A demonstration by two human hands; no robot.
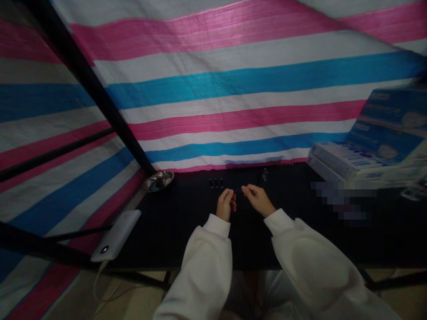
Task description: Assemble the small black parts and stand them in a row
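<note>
The left hand (226, 203) and the right hand (257, 200) hover apart above a black tabletop (180, 235), with a narrow gap between their fingertips. Each hand curls its thumb toward its forefinger in a small pinch, but the dim light and the fingers themselves leave it impossible to tell whether either pinch holds anything. White sleeves (207, 266) cover both forearms.

The nearest things are three small black pieces (215, 183), just beyond the left hand's fingertips. They stand side by side in a row running across the view. Each piece's long axis seems to point away from the person, though they are too small and dark to be sure of their shape.

Measured from that row, a cluster of small dark pieces (264, 174) sits to the right, just past the right hand's fingertips, and a short dark line of pieces (285, 164) lies farther right. A steel dish (159, 181) rests well to the left of the row, and a white power bank (115, 235) with a lit button lies to the left and nearer the person. Stacked boxes of face masks (367, 146) stand well to the right. A pink, white and blue striped tarp (216, 80) hangs beyond the row.
</note>
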